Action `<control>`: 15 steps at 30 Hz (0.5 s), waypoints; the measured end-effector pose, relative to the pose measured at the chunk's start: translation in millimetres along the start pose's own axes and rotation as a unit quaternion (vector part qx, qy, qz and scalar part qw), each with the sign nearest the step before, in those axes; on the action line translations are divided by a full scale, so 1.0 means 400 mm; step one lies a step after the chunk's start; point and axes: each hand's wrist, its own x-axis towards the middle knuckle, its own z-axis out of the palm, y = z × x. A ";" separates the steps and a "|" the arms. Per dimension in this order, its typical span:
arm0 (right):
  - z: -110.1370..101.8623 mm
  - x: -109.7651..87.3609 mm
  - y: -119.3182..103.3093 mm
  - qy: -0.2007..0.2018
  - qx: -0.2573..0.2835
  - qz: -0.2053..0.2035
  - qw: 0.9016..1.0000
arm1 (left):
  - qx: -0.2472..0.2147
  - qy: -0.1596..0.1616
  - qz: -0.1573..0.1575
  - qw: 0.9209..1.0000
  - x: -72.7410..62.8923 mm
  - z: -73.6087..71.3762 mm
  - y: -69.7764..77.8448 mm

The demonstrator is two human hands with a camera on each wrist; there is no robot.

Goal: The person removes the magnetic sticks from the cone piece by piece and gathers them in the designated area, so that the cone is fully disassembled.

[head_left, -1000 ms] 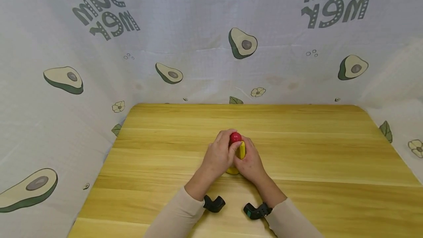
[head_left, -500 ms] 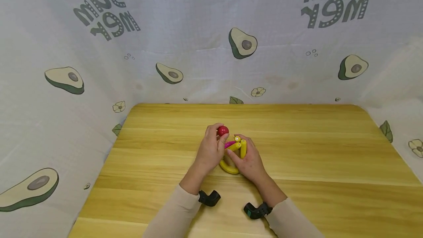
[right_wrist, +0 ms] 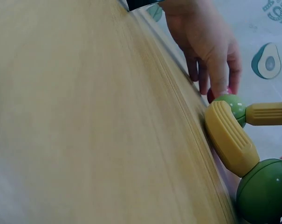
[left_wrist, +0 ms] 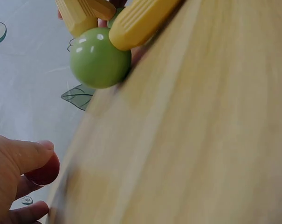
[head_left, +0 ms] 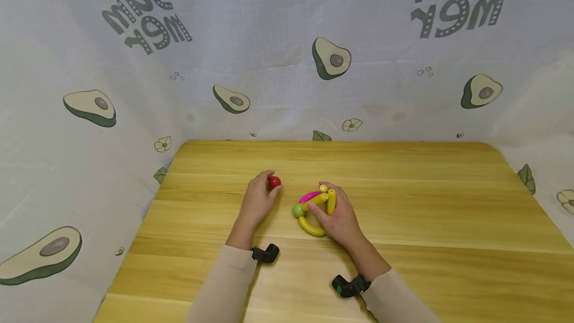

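My left hand [head_left: 257,202] holds a small red ball [head_left: 274,182] between thumb and fingers, low over the table, left of the other pieces. In the left wrist view, a finger lies over part of the red ball [left_wrist: 46,171]. My right hand [head_left: 343,218] grips a joined frame of toy building rods and balls. Its visible parts are a light green ball [head_left: 298,210], a curved yellow rod [head_left: 310,227], a magenta rod [head_left: 309,197] and yellow rods [head_left: 332,201]. A larger green ball [right_wrist: 263,193] shows in the right wrist view; the palm hides it in the head view.
The wood-grain table [head_left: 426,203] spreads around both hands, with its back edge along a white curtain [head_left: 278,29] printed with avocados. Black wrist cameras [head_left: 266,253] are strapped to both forearms.
My left hand has moved away to the left with the red ball, baring the green ball and the magenta rod. My right hand has stayed around the rod frame.
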 end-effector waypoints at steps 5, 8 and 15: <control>0.000 0.001 -0.001 0.000 -0.001 0.001 1.000 | 0.014 0.002 0.010 1.000 0.001 0.004 -0.009; 0.000 0.002 0.001 0.000 -0.001 0.002 1.000 | 0.019 0.003 0.014 1.000 0.001 0.005 -0.013; 0.001 0.002 0.006 -0.002 0.000 -0.002 1.000 | 0.022 0.002 0.016 1.000 0.003 0.007 -0.018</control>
